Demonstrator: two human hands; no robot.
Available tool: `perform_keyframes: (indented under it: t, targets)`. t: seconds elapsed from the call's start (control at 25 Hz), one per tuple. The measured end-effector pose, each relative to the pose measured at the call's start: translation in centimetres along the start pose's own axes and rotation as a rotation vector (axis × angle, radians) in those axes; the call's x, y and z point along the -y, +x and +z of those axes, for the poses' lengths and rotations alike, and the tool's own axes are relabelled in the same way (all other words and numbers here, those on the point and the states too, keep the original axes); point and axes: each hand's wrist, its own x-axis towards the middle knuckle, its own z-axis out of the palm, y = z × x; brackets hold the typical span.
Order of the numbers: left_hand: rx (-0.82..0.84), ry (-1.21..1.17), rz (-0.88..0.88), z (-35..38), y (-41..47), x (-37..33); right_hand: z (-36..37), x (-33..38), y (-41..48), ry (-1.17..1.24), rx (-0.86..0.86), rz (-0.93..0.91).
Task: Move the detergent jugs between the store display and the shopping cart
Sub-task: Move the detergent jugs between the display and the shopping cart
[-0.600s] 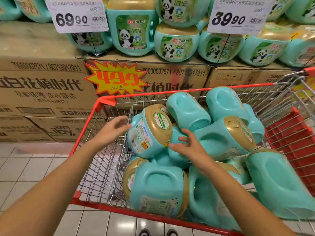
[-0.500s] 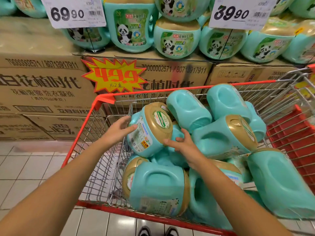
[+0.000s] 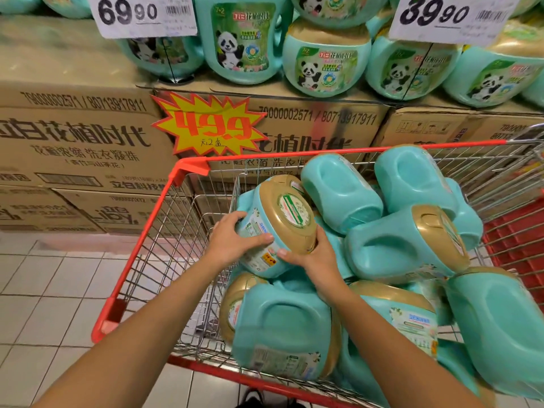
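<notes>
Left hand: my left hand (image 3: 235, 244) is clamped on the label side of the teal detergent jug (image 3: 282, 219), fingers hooked over its upper edge, thumb flat across the label.
Right hand: my right hand (image 3: 312, 259) has the same jug from the other side. The thumb is under the gold cap end and the fingers are curled up round the cap's rim.
The jug itself: it's tipped on its side with the gold cap facing up at the camera, at the left end of the heap inside the shopping cart (image 3: 141, 245). Can't tell if it's lifted clear or resting on the ones below.
Rest of the cart: other teal jugs (image 3: 282, 325) are piled every which way, some cap-out, some handle-side up, filling the red-rimmed wire basket.
Store display: panda-label jugs (image 3: 241, 39) stand in a row on top of stacked cardboard cartons (image 3: 73, 136), right behind the cart.
Signs: a 69.90 price tag (image 3: 141, 13) hangs on the left and a 39.90 price tag (image 3: 441, 16) on the right. A yellow starburst sign (image 3: 209, 125) reading 49.9 is stuck on the cartons.
Floor: pale tiled floor (image 3: 44, 290) left of the cart.
</notes>
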Motion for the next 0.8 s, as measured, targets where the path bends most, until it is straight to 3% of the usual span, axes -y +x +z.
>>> perform_keyframes:
  t: [0.16,0.28,0.48,0.6,0.64,0.72,0.8]
  targets:
    - [-0.163,-0.191,0.051,0.7,-4.1,-2.2,-1.1,2.1,-1.5,0.297,-0.041,-0.089]
    - [-0.251,-0.194,0.165,1.7,-7.4,-4.7,-2.4,3.7,-2.7,0.482,-0.116,-0.101]
    - [-0.328,-0.207,0.329,2.6,-11.9,-6.0,-4.1,4.8,-5.2,0.455,-0.257,-0.162]
    - [-0.332,-0.448,0.332,1.3,-12.2,-4.8,-5.8,5.2,-6.2,0.502,-0.242,-0.215]
    - [-0.254,-0.643,0.225,0.9,-12.0,-4.5,-6.1,5.4,-6.5,0.514,-0.232,-0.237]
    - [0.117,-1.091,-0.059,0.8,-11.9,-4.3,-6.0,5.7,-6.9,0.539,-0.213,-0.261]
    - [0.34,-1.276,-0.187,0.9,-11.9,-3.9,-5.5,6.0,-7.3,0.524,-0.205,-0.252]
